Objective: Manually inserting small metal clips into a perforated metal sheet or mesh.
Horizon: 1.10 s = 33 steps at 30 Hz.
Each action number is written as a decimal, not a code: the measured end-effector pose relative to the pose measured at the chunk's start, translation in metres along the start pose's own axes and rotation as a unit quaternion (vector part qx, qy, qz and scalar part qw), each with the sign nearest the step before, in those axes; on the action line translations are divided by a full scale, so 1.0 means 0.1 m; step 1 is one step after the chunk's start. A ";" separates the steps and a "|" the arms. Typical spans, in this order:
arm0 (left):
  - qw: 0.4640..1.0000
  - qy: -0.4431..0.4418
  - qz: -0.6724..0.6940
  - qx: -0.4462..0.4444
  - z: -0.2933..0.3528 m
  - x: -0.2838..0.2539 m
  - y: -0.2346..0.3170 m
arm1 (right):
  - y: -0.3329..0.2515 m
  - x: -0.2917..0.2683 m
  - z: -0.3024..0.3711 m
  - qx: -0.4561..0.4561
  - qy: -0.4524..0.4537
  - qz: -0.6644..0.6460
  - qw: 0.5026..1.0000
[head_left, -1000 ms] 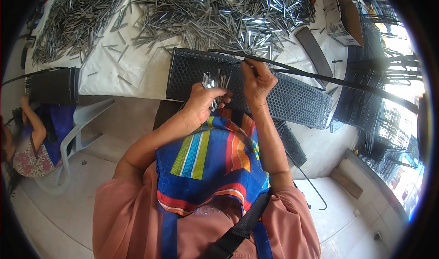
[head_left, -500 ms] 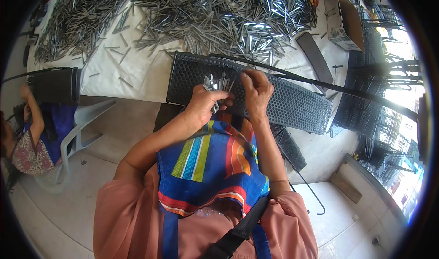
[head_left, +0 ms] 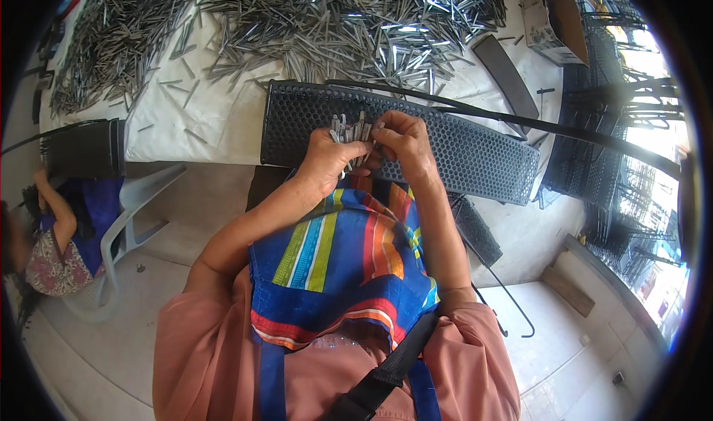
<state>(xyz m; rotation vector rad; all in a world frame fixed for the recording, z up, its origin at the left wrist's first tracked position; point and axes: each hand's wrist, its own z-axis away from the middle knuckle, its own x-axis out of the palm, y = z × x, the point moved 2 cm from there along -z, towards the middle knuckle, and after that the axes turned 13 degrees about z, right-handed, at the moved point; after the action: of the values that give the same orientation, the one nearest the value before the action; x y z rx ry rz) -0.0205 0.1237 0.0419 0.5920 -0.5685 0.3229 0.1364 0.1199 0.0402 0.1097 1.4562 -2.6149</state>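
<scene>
Hundreds of loose metal pins [head_left: 297, 27] heaped over a white-covered table [head_left: 215, 124] at upper left and centre. Lower down, left hand [head_left: 324, 161] clenched round a bundle of short metal pins [head_left: 350, 133], ends sticking up over a black perforated panel [head_left: 475, 154]. Right hand [head_left: 405, 142] pressed against the left, fingertips pinching at the bundle. Farther right, a brown cardboard box [head_left: 549, 16], open, by the table's far corner.

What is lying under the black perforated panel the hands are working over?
The black perforated panel rests on a white-covered table strewn with metal pins; its near edge overhangs. What lies directly beneath is hidden.
</scene>
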 end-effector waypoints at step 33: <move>0.997 0.051 -0.025 0.051 -0.07 -0.08 -0.06 | 0.04 -0.08 -0.05 -0.264 0.347 0.096 0.895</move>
<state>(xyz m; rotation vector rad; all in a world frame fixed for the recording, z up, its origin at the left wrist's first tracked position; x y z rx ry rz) -0.0216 0.1227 0.0296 0.6838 -0.4402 0.3347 0.1449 0.1226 0.0352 1.1438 2.1679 -1.9943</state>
